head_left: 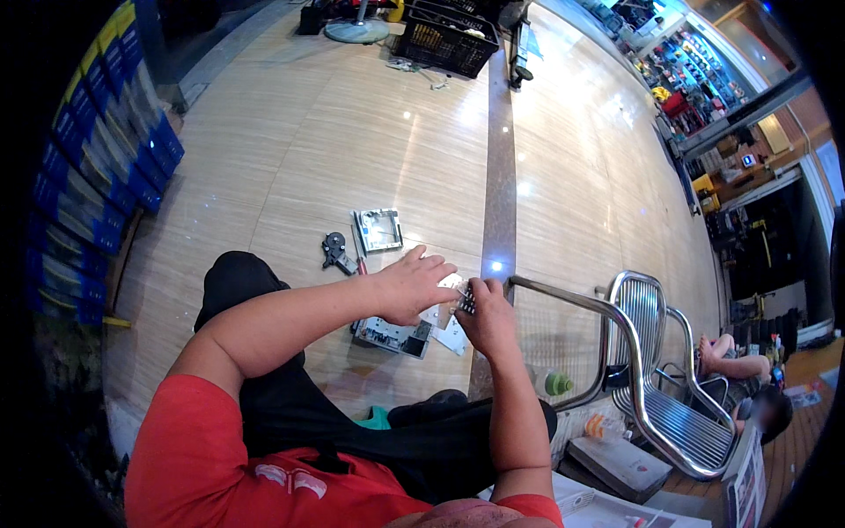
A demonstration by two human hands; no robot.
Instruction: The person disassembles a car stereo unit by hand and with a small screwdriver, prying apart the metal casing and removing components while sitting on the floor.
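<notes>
My right hand (489, 319) pinches a small metal part (466, 301) with a dark, studded edge. My left hand (407, 287) is beside it with fingers spread, over a shiny plate-like piece (451, 282); whether the fingertips touch it I cannot tell. Below my hands, an opened metal case (396, 338) with electronic parts inside lies on the floor, partly hidden by my left hand. A flat light-coloured plate (454, 338) lies at its right. Beyond my left hand are a screwdriver (360, 257), a black motor-like part (335, 253) and a square metal frame (381, 230).
A metal chair (656, 378) stands close on my right, its tubular frame reaching near my right hand. Stacked blue-and-yellow boxes (106, 132) line the left side. A black crate (447, 40) sits at the far side. Another person (735, 361) is at the right edge.
</notes>
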